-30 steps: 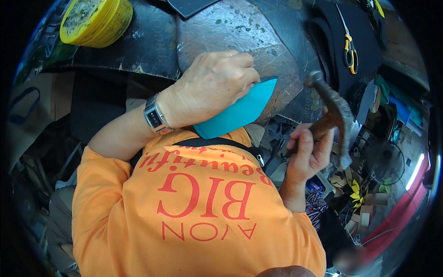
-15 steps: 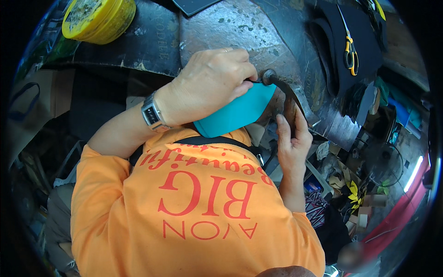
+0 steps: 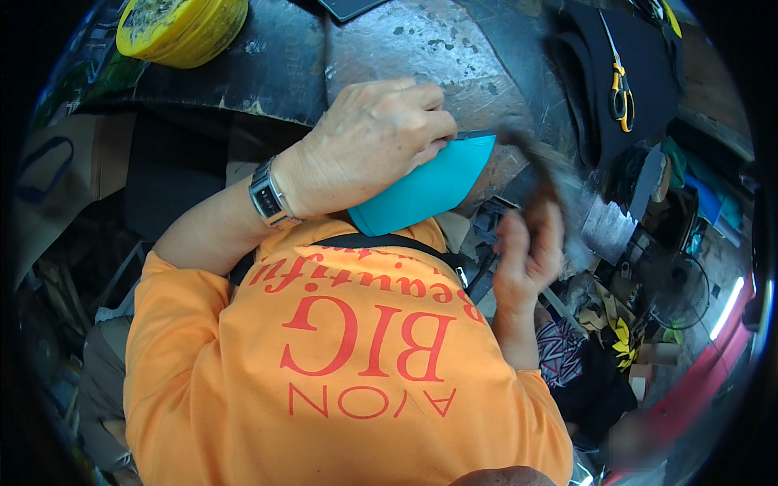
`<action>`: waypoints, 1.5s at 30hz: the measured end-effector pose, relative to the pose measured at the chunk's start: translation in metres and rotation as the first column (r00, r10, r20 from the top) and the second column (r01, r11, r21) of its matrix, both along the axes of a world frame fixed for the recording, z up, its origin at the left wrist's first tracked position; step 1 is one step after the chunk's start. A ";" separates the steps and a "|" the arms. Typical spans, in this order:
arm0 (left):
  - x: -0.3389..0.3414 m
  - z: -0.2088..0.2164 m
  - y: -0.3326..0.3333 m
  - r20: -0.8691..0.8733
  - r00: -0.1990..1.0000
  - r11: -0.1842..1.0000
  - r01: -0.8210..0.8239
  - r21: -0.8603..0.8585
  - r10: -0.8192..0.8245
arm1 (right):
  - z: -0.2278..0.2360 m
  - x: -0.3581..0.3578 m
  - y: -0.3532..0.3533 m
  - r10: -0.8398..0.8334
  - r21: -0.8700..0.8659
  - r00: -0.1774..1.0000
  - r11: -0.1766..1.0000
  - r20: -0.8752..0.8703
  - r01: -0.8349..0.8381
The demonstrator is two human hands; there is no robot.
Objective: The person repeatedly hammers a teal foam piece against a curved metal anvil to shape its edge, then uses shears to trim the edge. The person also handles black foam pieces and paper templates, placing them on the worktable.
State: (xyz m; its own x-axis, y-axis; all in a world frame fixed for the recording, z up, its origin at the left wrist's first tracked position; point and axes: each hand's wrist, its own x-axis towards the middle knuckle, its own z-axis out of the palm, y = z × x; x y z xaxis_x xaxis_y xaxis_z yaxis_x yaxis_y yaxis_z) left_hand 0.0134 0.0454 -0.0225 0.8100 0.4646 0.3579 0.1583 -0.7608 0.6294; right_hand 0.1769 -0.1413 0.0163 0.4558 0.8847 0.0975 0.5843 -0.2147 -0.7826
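My left hand (image 3: 377,134), a watch on its wrist, is closed on the upper edge of a turquoise sheet piece (image 3: 417,190), fingertips pressed together there. The piece hangs from the work surface's near edge toward my shirt, and a dark strip shows along its top. To the right, my right hand (image 3: 531,255) is wrapped round the handle of a hammer (image 3: 535,166) with a curved dark head. Motion smears the hammer, whose head stands just right of the turquoise piece's pointed corner, apart from it.
A yellow tub (image 3: 190,36) stands at the far left of the worn work surface (image 3: 421,49). Yellow-handled scissors (image 3: 621,101) lie on folded black cloth (image 3: 579,81) at the far right. Beyond my right arm are a fan (image 3: 673,283) and cluttered scraps.
The hammer has swung up and right, off the turquoise piece's top edge, with my right hand moving along. My left hand keeps its hold; the view has shifted slightly.
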 end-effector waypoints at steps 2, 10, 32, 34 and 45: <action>0.000 -0.001 -0.001 0.011 1.000 1.000 -0.009 0.009 0.009 | 0.000 0.001 0.000 -0.024 -0.261 0.999 0.965 -0.034 0.014; 0.000 -0.001 0.000 0.025 0.999 0.999 -0.020 -0.037 0.021 | 0.007 -0.001 -0.003 0.000 -0.053 1.000 0.999 0.003 0.001; -0.010 -0.013 -0.016 0.067 0.992 0.994 -0.103 -0.045 0.105 | 0.004 0.000 -0.001 0.054 0.090 0.998 0.995 -0.019 -0.052; -0.010 -0.012 -0.016 0.068 0.990 0.990 -0.116 -0.077 0.122 | -0.002 0.003 0.007 0.086 -0.149 0.996 0.985 -0.038 -0.090; -0.010 -0.010 -0.014 0.073 0.989 0.975 -0.110 -0.192 0.126 | -0.009 0.004 0.005 0.058 -0.236 0.995 0.969 -0.081 -0.075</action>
State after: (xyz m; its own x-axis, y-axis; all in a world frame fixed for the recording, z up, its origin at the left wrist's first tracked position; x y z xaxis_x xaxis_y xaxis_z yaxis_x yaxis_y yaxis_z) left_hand 0.0039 0.0319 -0.0321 0.7159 0.6206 0.3199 0.1806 -0.6072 0.7737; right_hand 0.1810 -0.1360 0.0071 0.3933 0.9070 -0.1509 0.5471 -0.3627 -0.7544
